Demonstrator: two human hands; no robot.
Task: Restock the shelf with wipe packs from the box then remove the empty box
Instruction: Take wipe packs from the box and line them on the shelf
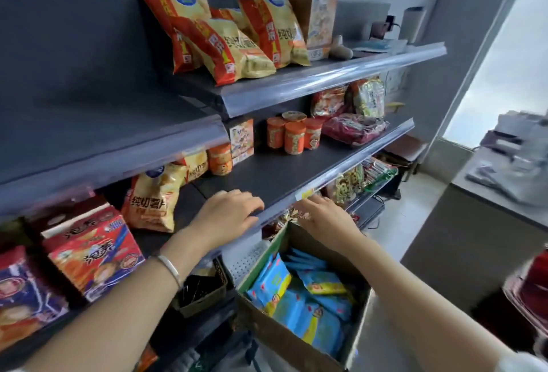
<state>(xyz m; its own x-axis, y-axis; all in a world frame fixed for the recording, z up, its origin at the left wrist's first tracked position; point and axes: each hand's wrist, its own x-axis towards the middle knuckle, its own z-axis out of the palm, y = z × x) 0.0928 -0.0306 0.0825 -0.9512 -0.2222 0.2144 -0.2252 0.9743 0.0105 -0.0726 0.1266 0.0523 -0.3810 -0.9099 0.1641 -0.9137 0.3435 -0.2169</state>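
Left hand palm-down on the front lip of the middle shelf, fingers slightly apart and lying flat, clamped on nothing. Wears a silver bracelet at the wrist. Right hand just right of those fingers, below the shelf lip; its fingers tucked toward the lip and hidden, so cannot tell whether apart or together. Directly beneath the right fingers, an open cardboard box full of blue and yellow wipe packs. Beyond the left fingers, orange cups; to their left, chip bags.
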